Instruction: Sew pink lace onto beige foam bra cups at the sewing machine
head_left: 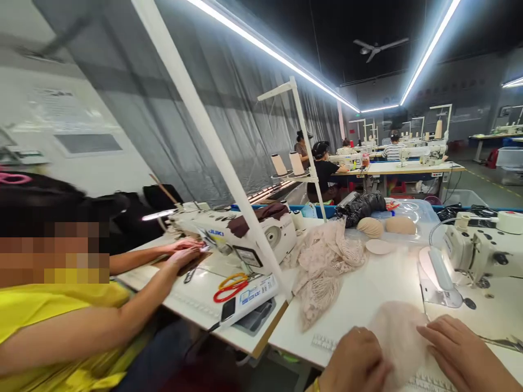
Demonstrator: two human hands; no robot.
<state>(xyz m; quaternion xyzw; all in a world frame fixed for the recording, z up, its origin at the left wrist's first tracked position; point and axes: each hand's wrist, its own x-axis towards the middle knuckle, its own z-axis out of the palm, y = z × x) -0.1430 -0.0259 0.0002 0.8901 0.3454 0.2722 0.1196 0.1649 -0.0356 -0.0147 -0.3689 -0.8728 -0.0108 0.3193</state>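
Observation:
My left hand (357, 359) is at the lower right of the head view, its fingers curled round the left edge of a pale beige fabric piece (398, 337). On the piece's right side rests my right hand (466, 348), fingers stretched out and lying over the edge. The piece is blurred and lies in front of a white sewing machine (484, 250). A beige cup piece (429, 264) sits beside the machine's needle area. Left of my hands a heap of beige lace (327, 261) spreads over the white table (351, 305).
At the left, a person in yellow (61, 321) works at another sewing machine (245, 234). Red and yellow scissors (231, 287) lie near a white box (249, 299). Beyond the lace are moulded cups (400, 225), a clear bin (425, 212) and black bags (359, 207).

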